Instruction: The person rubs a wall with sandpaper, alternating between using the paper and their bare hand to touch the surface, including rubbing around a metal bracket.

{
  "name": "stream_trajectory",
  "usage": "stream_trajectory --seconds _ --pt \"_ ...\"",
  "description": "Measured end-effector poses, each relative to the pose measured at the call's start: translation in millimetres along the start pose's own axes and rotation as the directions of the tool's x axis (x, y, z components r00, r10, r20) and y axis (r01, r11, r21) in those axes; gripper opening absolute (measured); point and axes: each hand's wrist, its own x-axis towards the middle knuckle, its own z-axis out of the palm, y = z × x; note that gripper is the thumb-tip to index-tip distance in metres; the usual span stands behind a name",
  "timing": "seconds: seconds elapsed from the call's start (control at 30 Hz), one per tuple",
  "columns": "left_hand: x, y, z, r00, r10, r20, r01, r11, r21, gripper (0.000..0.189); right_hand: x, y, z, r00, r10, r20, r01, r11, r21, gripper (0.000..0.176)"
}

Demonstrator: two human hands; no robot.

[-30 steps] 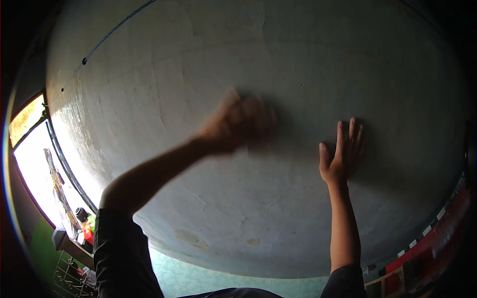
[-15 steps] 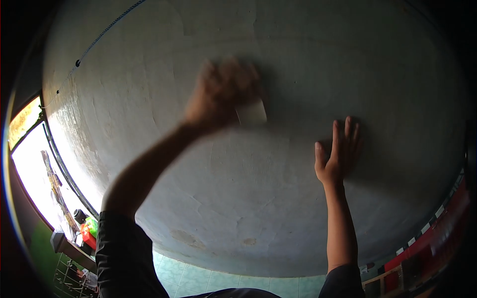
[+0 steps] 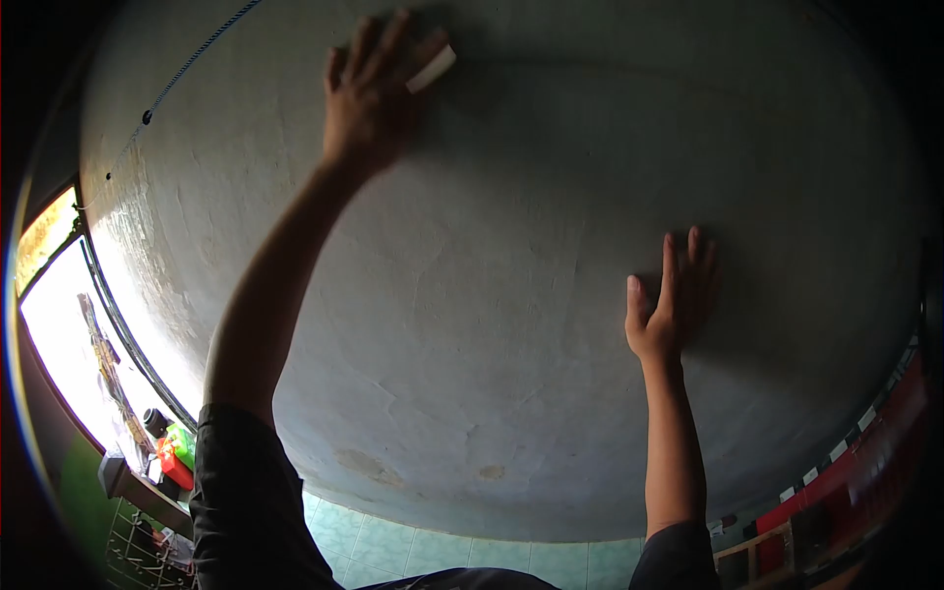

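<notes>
My left hand (image 3: 370,103) is raised high on the grey wall (image 3: 472,324), fingers extended and slightly blurred. Under its thumb side a pale flat piece (image 3: 432,70), possibly folded sandpaper, shows one edge; the rest of it is hidden beneath the hand, which presses it to the wall. Lower down on the right, my right hand (image 3: 669,307) rests against the wall with its fingers spread and nothing held. Between the two hands the wall surface has fine scratches and raised marks.
A striped cord (image 3: 202,51) hangs across the wall's upper left. Left lies a bright window (image 3: 69,334), with red and green containers (image 3: 175,462) below it. Light green floor tiles (image 3: 433,553) run along the wall's foot. Something red (image 3: 865,462) stands at lower right, near a wooden frame (image 3: 772,553).
My left hand has swept up and to the left across the wall with the pale piece, its fingers now straighter. My right hand stays in nearly the same place.
</notes>
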Motion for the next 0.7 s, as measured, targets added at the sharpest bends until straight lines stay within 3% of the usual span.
stream_trajectory --seconds 0.03,0.07,0.1,0.13,0.2,0.23,0.3,0.37,0.43,0.47,0.5,0.6,0.63,0.67,0.7 --pt "-10 26 -16 0.991 0.003 0.137 0.005 0.999 -0.052 0.06 1 0 0 1.0 -0.002 -0.005 0.002 1.0 -0.003 0.065" --pt "-27 54 -33 0.964 0.117 0.239 -0.101 0.992 -0.08 0.079 2 0 1 1.0 -0.006 -0.016 0.006 1.0 0.008 0.065" --pt "-41 86 -67 0.814 0.254 0.522 -0.225 0.967 -0.121 0.084 2 1 2 1.0 -0.009 -0.026 0.009 1.0 0.02 0.065" --pt "-70 110 -74 0.702 0.446 0.555 -0.384 0.894 -0.231 0.081 1 1 2 0.999 -0.013 -0.034 0.014 0.999 0.032 0.064" --pt "-152 146 -53 0.656 0.721 0.222 -0.694 0.692 -0.197 0.073 1 -2 0 0.999 -0.012 -0.031 0.013 1.0 0.028 0.064" --pt "-157 145 -52 0.609 0.786 0.106 -0.76 0.616 -0.205 0.077 3 -2 -1 0.999 -0.015 -0.032 0.016 1.0 0.022 0.064" --pt "-142 137 -46 0.589 0.781 0.206 -0.74 0.624 -0.249 0.075 2 0 0 0.999 -0.017 -0.038 0.017 1.0 0.014 0.064" --pt "-52 101 -63 0.612 0.612 0.501 -0.565 0.782 -0.265 0.069 2 -1 0 0.999 -0.012 -0.032 0.012 1.0 0.005 0.064" --pt "4 57 -44 0.86 0.226 0.458 -0.253 0.967 -0.003 0.068 2 -2 -2 1.0 -0.006 -0.014 0.006 1.0 -0.009 0.065" --pt "23 19 -11 0.957 0.119 0.263 -0.132 0.991 0.032 0.071 1 -2 -2 1.0 -0.013 -0.013 0.013 1.0 -0.003 0.065" --pt "41 0 -8 0.999 0.004 0.052 -0.007 0.999 0.044 0.075 2 -1 -1 1.0 -0.019 -0.014 0.019 1.0 0.002 0.065" --pt "26 30 -13 0.986 -0.053 0.158 0.045 0.998 0.054 0.062 -2 6 -4 0.999 -0.021 0.024 0.021 1.0 -0.007 0.066" --pt "15 58 -33 0.958 0.05 0.282 -0.062 0.997 0.034 0.063 -2 7 -5 0.999 -0.017 0.04 0.018 1.0 -0.01 0.066" --pt "-8 88 -45 0.917 0.226 0.328 -0.211 0.974 -0.083 0.077 -1 11 -5 1.0 -0.007 0.017 0.007 1.0 -0.007 0.066" --pt "-29 123 -76 0.801 0.379 0.463 -0.409 0.912 -0.038 0.077 -2 16 -7 1.0 0.006 -0.005 -0.006 1.0 0.0 0.065"
